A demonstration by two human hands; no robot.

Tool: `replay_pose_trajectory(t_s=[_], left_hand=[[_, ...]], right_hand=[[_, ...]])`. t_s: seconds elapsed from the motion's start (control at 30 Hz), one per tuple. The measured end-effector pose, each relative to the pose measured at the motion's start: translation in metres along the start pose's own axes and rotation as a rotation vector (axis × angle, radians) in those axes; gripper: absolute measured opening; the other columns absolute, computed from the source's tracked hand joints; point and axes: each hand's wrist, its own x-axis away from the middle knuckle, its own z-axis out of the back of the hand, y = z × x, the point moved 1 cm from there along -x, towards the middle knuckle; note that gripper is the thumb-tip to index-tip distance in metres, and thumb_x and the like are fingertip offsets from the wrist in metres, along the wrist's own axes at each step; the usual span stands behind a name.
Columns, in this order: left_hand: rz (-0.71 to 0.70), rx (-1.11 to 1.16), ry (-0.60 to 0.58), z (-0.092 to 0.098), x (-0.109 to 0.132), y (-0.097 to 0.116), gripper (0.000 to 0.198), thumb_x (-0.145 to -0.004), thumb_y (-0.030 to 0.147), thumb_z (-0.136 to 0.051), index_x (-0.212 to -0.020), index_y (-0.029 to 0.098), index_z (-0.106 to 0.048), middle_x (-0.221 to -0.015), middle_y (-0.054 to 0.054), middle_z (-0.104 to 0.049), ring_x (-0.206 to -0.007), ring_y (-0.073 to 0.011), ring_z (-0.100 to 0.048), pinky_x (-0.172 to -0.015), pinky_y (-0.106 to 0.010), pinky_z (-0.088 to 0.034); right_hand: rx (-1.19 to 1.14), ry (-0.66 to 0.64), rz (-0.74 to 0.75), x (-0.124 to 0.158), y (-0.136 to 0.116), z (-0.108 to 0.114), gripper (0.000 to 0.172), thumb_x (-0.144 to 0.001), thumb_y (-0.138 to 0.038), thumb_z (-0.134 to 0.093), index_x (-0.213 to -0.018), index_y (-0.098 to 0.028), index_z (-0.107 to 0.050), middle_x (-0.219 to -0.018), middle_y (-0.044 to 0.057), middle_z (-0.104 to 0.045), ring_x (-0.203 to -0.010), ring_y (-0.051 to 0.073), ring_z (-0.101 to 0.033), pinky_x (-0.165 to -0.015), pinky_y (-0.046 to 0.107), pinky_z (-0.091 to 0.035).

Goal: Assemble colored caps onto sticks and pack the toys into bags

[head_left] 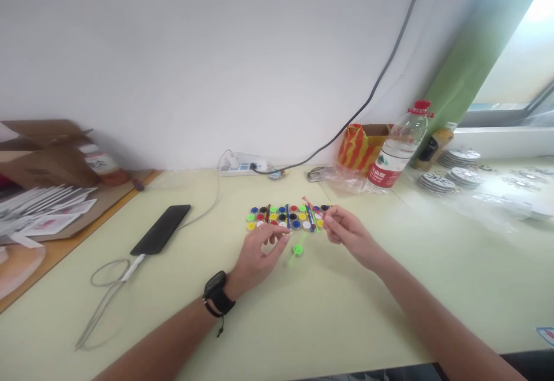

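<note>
A grid of small coloured round pieces (283, 217) lies on the pale green table (303, 312), with thin coloured sticks laid across it. My left hand (259, 254) rests just in front of the grid, fingers curled in a pinch near a loose green round piece (297, 249) on a thin green stick. My right hand (346, 234) hovers at the grid's right end, fingertips pinched together by the sticks; what they hold is too small to make out. A black watch sits on my left wrist.
A black phone (162, 229) with a white cable lies to the left. A power strip (242, 167), a water bottle (396, 153), an orange striped bag (357, 147) and stacks of discs (450, 176) line the back. Cardboard boxes and papers (43, 213) sit at far left.
</note>
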Motion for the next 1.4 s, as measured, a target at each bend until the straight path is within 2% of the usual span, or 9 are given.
replay_pose_trajectory(t_s=[0.17,0.3,0.43,0.6,0.73,0.83,0.97,1.2,1.4], left_hand=[[0.034,0.115,-0.055,-0.001,0.000,0.005,0.017,-0.099,0.034,-0.064,-0.105,0.025,-0.077,-0.090,-0.003,-0.076,-0.077,-0.0170,-0.063,-0.069,-0.030,-0.048],[0.084,0.176,-0.041,-0.004,-0.001,0.006,0.014,-0.095,0.034,-0.070,-0.090,0.023,-0.077,-0.085,-0.003,-0.077,-0.073,-0.0163,-0.061,-0.065,-0.029,-0.046],[0.148,0.244,-0.019,-0.004,-0.004,0.003,0.020,-0.092,0.035,-0.072,-0.080,0.020,-0.075,-0.078,-0.003,-0.075,-0.068,-0.0162,-0.060,-0.063,-0.029,-0.047],[0.222,0.365,0.006,-0.004,-0.005,-0.004,0.021,-0.088,0.035,-0.073,-0.075,0.019,-0.071,-0.072,-0.003,-0.071,-0.066,-0.0158,-0.061,-0.063,-0.028,-0.050],[0.285,0.440,0.007,-0.005,-0.005,-0.008,0.020,-0.086,0.032,-0.073,-0.073,0.018,-0.067,-0.075,-0.005,-0.074,-0.071,-0.0179,-0.067,-0.067,-0.029,-0.054],[0.314,0.448,0.021,-0.005,-0.006,-0.011,0.018,-0.084,0.027,-0.073,-0.071,0.018,-0.066,-0.075,-0.005,-0.074,-0.070,-0.0173,-0.067,-0.066,-0.029,-0.053],[0.328,0.475,0.040,-0.004,-0.005,-0.015,0.017,-0.084,0.024,-0.072,-0.070,0.018,-0.064,-0.074,-0.004,-0.072,-0.072,-0.0173,-0.068,-0.067,-0.028,-0.054],[0.386,0.567,0.029,-0.008,-0.003,-0.018,0.023,-0.083,0.026,-0.078,-0.080,0.020,-0.056,-0.076,0.000,-0.068,-0.079,-0.0196,-0.073,-0.069,-0.029,-0.055],[0.414,0.630,0.028,-0.009,-0.005,-0.013,0.026,-0.086,0.028,-0.076,-0.098,0.022,-0.054,-0.073,0.002,-0.070,-0.089,-0.0226,-0.076,-0.076,-0.030,-0.054]], right_hand=[[-0.013,-0.188,0.014,0.006,0.001,-0.040,0.039,-0.093,-0.062,-0.065,-0.097,-0.023,-0.058,-0.078,-0.002,-0.055,-0.063,0.013,-0.048,-0.060,0.029,-0.043],[0.007,-0.208,0.015,0.009,0.009,-0.048,0.035,-0.095,-0.057,-0.066,-0.097,-0.023,-0.059,-0.082,0.000,-0.059,-0.067,0.013,-0.052,-0.060,0.028,-0.045],[0.007,-0.210,0.030,0.010,0.014,-0.047,0.035,-0.097,-0.054,-0.063,-0.116,-0.025,-0.055,-0.084,0.001,-0.063,-0.071,0.016,-0.060,-0.067,0.031,-0.052],[0.434,-0.105,0.190,0.007,0.020,-0.039,0.024,-0.103,-0.039,-0.054,-0.117,-0.024,-0.065,-0.097,0.007,-0.066,-0.084,0.021,-0.062,-0.071,0.034,-0.051],[0.674,-0.171,0.322,0.007,0.023,-0.039,0.015,-0.100,-0.026,-0.056,-0.106,-0.024,-0.070,-0.105,0.009,-0.067,-0.100,0.025,-0.062,-0.085,0.038,-0.050],[0.733,-0.201,0.357,0.008,0.021,-0.038,0.013,-0.100,-0.023,-0.056,-0.098,-0.023,-0.069,-0.098,0.008,-0.067,-0.095,0.024,-0.062,-0.083,0.038,-0.049],[0.730,-0.103,0.351,0.005,0.015,-0.015,0.011,-0.097,-0.024,-0.056,-0.095,-0.023,-0.067,-0.092,0.007,-0.068,-0.086,0.023,-0.062,-0.076,0.034,-0.048],[1.046,0.446,0.117,-0.005,0.017,0.073,0.005,-0.086,-0.025,-0.061,-0.086,-0.022,-0.066,-0.083,0.004,-0.070,-0.074,0.021,-0.061,-0.070,0.033,-0.043],[1.246,0.359,-0.250,0.000,0.027,0.100,0.006,-0.081,-0.023,-0.060,-0.077,-0.023,-0.064,-0.082,0.003,-0.071,-0.071,0.020,-0.062,-0.061,0.030,-0.037]])
